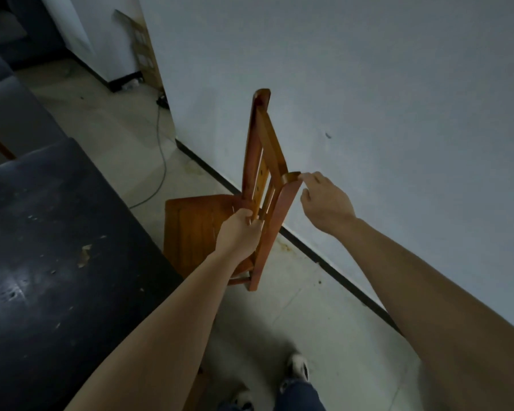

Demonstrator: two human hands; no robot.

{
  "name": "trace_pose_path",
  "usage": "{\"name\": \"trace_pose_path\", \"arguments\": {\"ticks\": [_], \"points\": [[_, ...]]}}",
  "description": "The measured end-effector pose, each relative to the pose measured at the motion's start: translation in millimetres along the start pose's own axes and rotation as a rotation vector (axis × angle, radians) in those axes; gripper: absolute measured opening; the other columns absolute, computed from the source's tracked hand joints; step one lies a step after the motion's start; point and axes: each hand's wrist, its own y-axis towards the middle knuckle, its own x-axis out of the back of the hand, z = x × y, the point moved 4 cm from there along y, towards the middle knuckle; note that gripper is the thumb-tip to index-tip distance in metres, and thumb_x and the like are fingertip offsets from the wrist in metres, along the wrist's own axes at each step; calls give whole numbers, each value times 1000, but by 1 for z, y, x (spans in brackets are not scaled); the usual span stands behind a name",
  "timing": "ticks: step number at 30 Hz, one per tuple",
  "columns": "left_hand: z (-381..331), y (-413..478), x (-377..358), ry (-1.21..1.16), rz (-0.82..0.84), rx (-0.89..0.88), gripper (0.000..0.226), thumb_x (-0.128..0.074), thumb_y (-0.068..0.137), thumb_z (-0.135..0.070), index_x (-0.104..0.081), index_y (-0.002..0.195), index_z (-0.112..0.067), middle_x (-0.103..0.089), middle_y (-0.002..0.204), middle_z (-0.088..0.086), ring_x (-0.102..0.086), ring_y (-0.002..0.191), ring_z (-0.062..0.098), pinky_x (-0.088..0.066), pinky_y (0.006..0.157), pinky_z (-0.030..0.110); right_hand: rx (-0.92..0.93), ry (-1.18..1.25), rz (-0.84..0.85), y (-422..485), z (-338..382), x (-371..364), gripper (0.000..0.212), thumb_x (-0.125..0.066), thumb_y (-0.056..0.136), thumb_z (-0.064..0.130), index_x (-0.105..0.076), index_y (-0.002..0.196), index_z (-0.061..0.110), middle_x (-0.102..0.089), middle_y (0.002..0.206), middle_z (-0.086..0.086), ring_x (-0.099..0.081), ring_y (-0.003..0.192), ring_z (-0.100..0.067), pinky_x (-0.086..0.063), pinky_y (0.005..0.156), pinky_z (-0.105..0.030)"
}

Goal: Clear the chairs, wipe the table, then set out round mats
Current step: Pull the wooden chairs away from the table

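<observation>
L hand (241,232) grips the wooden chair (196,229) low on the backrest, fingers (251,216) curled round a slat. R hand (324,200) is at the top rail's corner, fingers loosely curled, holding nothing. Can't tell if a fingertip touches the rail. Chair is btwn the dark tabletop (42,247) and white wall (368,84), seat twd the tabletop. Grey cable (161,161) lies on the floor (309,321) beyond.

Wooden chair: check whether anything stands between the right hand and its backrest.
Nothing visible does. The right hand is right at the top corner of the backrest of the wooden chair, with only bare wall behind it. The left hand grips the backrest slats lower down.
</observation>
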Motion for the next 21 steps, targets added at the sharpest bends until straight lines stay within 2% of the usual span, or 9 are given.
{"name": "trace_pose_path", "arguments": {"ticks": [3, 5, 6, 9, 12, 14, 18, 21], "points": [[-11, 30, -8, -84, 9, 15, 35, -38, 101, -30, -53, 126, -13, -68, 99, 5, -66, 83, 20, -51, 74, 29, 22, -54, 42, 36, -13, 3, 40, -33, 102, 20, -37, 141, 17, -44, 141, -4, -47, 125, -25, -43, 100, -41], [-19, 55, -16, -179, 4, 55, 36, -37, 101, -32, -54, 127, -15, -69, 96, 6, -66, 80, 22, -47, 66, 27, 58, -102, 74, 66, -24, -1, 43, -34, 102, 17, -33, 145, 18, -41, 144, -4, -45, 127, -25, -43, 100, -41], [-23, 68, -20, -219, -1, 68, 35, -36, 101, -33, -56, 125, -17, -69, 93, 5, -65, 76, 20, -45, 64, 26, 93, -131, 92, 81, -28, -4, 45, -35, 101, 15, -31, 146, 19, -41, 144, -4, -45, 128, -24, -44, 99, -40], [-35, 104, -29, -293, -20, 96, 37, -32, 102, -36, -63, 100, -17, -63, 74, -1, -56, 60, 10, -43, 56, 21, 251, -233, 121, 122, -39, -17, 54, -39, 99, 7, -27, 149, 22, -41, 145, -4, -47, 126, -23, -46, 96, -36], [-44, 140, -38, -435, -7, 194, 36, -37, 99, -41, -63, 97, -16, -54, 66, -4, -49, 55, 9, -40, 54, 20, 411, -285, 115, 166, -47, -24, 57, -45, 100, 16, -22, 151, 24, -37, 150, -7, -46, 129, -26, -45, 98, -37], [-48, 157, -44, -454, 56, 245, 31, -46, 96, -43, -60, 108, -18, -58, 78, -3, -55, 65, 9, -43, 59, 21, 519, -319, 99, 186, -48, -28, 63, -51, 97, 22, -20, 152, 23, -32, 154, -10, -43, 132, -29, -44, 100, -38], [-58, 183, -51, -434, 145, 319, 48, -56, 89, -47, -50, 130, -21, -62, 111, -1, -61, 99, 18, -52, 87, 33, 730, -368, 109, 223, -48, -42, 70, -64, 90, 21, -28, 150, 20, -32, 153, -18, -45, 131, -34, -46, 97, -42], [-59, 190, -54, -425, 205, 371, 59, -59, 86, -50, -43, 137, -24, -59, 123, 0, -58, 111, 23, -50, 94, 40, 792, -369, 152, 243, -45, -50, 73, -67, 88, 25, -28, 150, 20, -29, 153, -22, -49, 126, -36, -49, 92, -43]]}}
